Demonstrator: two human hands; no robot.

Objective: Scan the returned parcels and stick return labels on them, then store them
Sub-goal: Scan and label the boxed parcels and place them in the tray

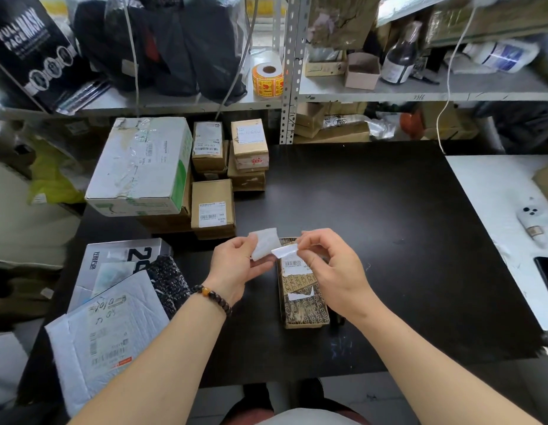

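Note:
A narrow brown printed parcel (303, 297) lies lengthwise on the black table (404, 240), just below my hands. My left hand (236, 265) pinches a white backing sheet (265, 243) above the parcel's far end. My right hand (331, 265) pinches the edge of a white label (285, 250), partly peeled away from that sheet. A barcode sticker (294, 265) shows on the parcel's top under the label.
Stacked cardboard parcels (213, 207) and a large white box (144, 167) stand at the table's far left. White padded mailers (107, 338) lie at the near left. A roll of yellow stickers (268, 79) sits on the shelf. A phone (533, 222) lies on the white table at right.

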